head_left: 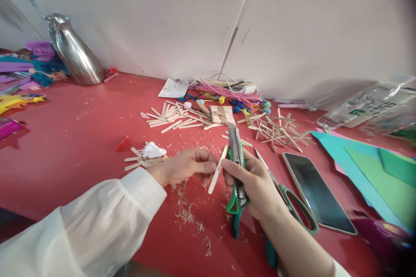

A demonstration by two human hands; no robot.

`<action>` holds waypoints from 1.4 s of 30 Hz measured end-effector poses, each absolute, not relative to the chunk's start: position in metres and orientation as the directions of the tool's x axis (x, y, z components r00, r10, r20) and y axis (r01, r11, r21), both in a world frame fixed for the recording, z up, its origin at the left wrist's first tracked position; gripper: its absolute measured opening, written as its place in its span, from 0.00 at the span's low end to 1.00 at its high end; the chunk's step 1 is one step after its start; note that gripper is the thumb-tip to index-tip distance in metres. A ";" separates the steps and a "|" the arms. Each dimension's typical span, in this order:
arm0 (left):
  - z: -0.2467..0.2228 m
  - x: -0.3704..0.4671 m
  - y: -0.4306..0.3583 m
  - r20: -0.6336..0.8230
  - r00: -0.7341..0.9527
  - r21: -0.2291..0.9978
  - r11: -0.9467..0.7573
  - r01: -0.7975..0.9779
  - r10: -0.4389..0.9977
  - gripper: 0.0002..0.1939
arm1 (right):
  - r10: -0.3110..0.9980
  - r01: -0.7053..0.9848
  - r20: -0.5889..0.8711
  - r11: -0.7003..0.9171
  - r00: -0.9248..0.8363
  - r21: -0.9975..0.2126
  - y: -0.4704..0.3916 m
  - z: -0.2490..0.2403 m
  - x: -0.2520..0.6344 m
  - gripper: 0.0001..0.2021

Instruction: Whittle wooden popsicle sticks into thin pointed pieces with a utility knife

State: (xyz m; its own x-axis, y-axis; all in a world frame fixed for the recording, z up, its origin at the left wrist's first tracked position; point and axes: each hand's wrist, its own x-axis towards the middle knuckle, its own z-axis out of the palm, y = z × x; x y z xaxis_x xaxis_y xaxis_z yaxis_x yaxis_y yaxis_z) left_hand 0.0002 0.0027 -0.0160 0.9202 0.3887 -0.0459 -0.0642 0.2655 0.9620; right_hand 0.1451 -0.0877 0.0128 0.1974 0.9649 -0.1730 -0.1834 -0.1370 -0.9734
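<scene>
At center, the left hand (191, 166) and right hand (250, 179) pinch one wooden stick (217, 169), the right also clasping a cutter (237, 160).

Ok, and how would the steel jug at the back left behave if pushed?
The steel jug looks rigid, so it should barely give. It is tall with a wider base, so a low push would probably slide it; a high one might tip it. Its smooth, shiny side may be slippery to grip.
</scene>
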 end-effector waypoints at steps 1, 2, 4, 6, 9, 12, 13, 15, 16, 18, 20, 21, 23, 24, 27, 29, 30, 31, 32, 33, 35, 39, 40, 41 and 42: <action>-0.015 0.000 0.002 -0.055 0.921 0.959 0.278 -0.060 0.385 0.14 | 0.967 -0.184 -0.171 -0.136 0.187 -0.973 -0.088 0.013 0.145 0.13; -0.014 0.000 0.002 -0.065 0.921 0.958 0.281 -0.050 0.385 0.14 | 0.969 -0.180 -0.165 -0.132 0.185 -0.975 -0.088 0.013 0.145 0.13; -0.013 0.000 0.002 -0.079 0.919 0.961 0.274 -0.032 0.386 0.14 | 0.970 -0.155 -0.152 -0.123 0.191 -0.980 -0.088 0.012 0.145 0.13; -0.012 -0.001 0.002 -0.086 0.917 0.964 0.266 -0.023 0.389 0.14 | 0.971 -0.121 -0.138 -0.116 0.197 -0.986 -0.088 0.012 0.145 0.13; -0.012 -0.001 0.003 -0.091 0.915 0.967 0.256 -0.013 0.392 0.12 | 0.972 -0.080 -0.121 -0.106 0.201 -0.991 -0.088 0.011 0.146 0.13; -0.013 -0.001 0.004 -0.092 0.912 0.972 0.235 -0.005 0.399 0.11 | 0.970 -0.056 -0.120 -0.110 0.213 -0.992 -0.088 0.011 0.146 0.13; -0.013 -0.001 0.004 -0.089 0.911 0.974 0.227 -0.005 0.403 0.11 | 0.969 -0.051 -0.120 -0.111 0.216 -0.992 -0.087 0.011 0.146 0.13; -0.013 -0.001 0.005 -0.075 0.909 0.977 0.213 -0.015 0.411 0.10 | 0.968 -0.040 -0.113 -0.107 0.225 -0.993 -0.087 0.011 0.147 0.13; -0.013 -0.001 0.005 -0.068 0.908 0.978 0.209 -0.021 0.413 0.10 | 0.967 -0.034 -0.105 -0.100 0.232 -0.994 -0.087 0.011 0.147 0.13; -0.013 -0.002 0.006 -0.063 0.908 0.978 0.206 -0.026 0.414 0.10 | 0.965 -0.021 -0.094 -0.091 0.246 -0.996 -0.087 0.011 0.148 0.13; -0.012 -0.002 0.006 -0.064 0.908 0.979 0.203 -0.024 0.414 0.11 | 0.964 -0.009 -0.091 -0.092 0.248 -0.996 -0.087 0.011 0.148 0.13; -0.012 -0.001 0.006 -0.065 0.908 0.979 0.202 -0.022 0.413 0.11 | 0.965 -0.005 -0.093 -0.095 0.244 -0.995 -0.087 0.011 0.148 0.13; -0.010 -0.001 0.006 -0.071 0.908 0.979 0.202 -0.016 0.412 0.13 | 0.969 -0.007 -0.098 -0.099 0.227 -0.995 -0.088 0.011 0.148 0.13; -0.009 -0.001 0.006 -0.077 0.910 0.979 0.204 -0.009 0.408 0.14 | 0.972 -0.013 -0.100 -0.100 0.214 -0.995 -0.088 0.011 0.148 0.13; -0.006 0.000 0.006 -0.101 0.911 0.979 0.202 0.020 0.400 0.16 | 0.979 -0.047 -0.108 -0.101 0.172 -0.994 -0.087 0.010 0.149 0.13; -0.006 0.000 0.006 -0.112 0.908 0.979 0.202 0.032 0.403 0.17 | 0.982 -0.056 -0.108 -0.100 0.157 -0.993 -0.087 0.009 0.149 0.12; -0.006 0.000 0.006 -0.118 0.907 0.978 0.205 0.036 0.405 0.16 | 0.982 -0.055 -0.109 -0.102 0.153 -0.993 -0.087 0.009 0.149 0.11; -0.006 -0.001 0.006 -0.123 0.907 0.977 0.208 0.041 0.403 0.16 | 0.982 -0.052 -0.112 -0.106 0.150 -0.993 -0.087 0.009 0.149 0.11; -0.006 -0.001 0.006 -0.130 0.909 0.977 0.210 0.048 0.395 0.16 | 0.982 -0.050 -0.118 -0.112 0.145 -0.992 -0.087 0.009 0.149 0.11; -0.005 -0.002 0.006 -0.135 0.913 0.976 0.209 0.056 0.385 0.16 | 0.982 -0.051 -0.125 -0.119 0.139 -0.992 -0.087 0.010 0.148 0.11; -0.005 -0.002 0.006 -0.145 0.919 0.976 0.203 0.073 0.366 0.14 | 0.982 -0.062 -0.140 -0.133 0.126 -0.989 -0.088 0.011 0.148 0.11; -0.004 -0.003 0.006 -0.146 0.921 0.979 0.184 0.083 0.360 0.11 | 0.981 -0.068 -0.150 -0.143 0.120 -0.987 -0.089 0.011 0.146 0.10; -0.003 -0.003 0.006 -0.143 0.921 0.982 0.172 0.084 0.363 0.11 | 0.981 -0.060 -0.149 -0.142 0.123 -0.988 -0.089 0.011 0.146 0.10; -0.003 -0.003 0.006 -0.140 0.919 0.984 0.158 0.087 0.369 0.10 | 0.981 -0.048 -0.145 -0.140 0.126 -0.989 -0.088 0.010 0.147 0.09; -0.002 -0.003 0.006 -0.138 0.916 0.986 0.144 0.089 0.376 0.10 | 0.981 -0.036 -0.140 -0.136 0.133 -0.990 -0.088 0.010 0.147 0.09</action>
State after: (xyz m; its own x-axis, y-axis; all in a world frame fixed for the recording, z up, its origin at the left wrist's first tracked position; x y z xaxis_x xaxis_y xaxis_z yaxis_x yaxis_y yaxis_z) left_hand -0.0029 0.0064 -0.0025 0.9163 0.3761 -0.1377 0.0889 0.1442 0.9855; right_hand 0.1467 -0.0882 0.0099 0.1327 0.9812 -0.1399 -0.0358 -0.1363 -0.9900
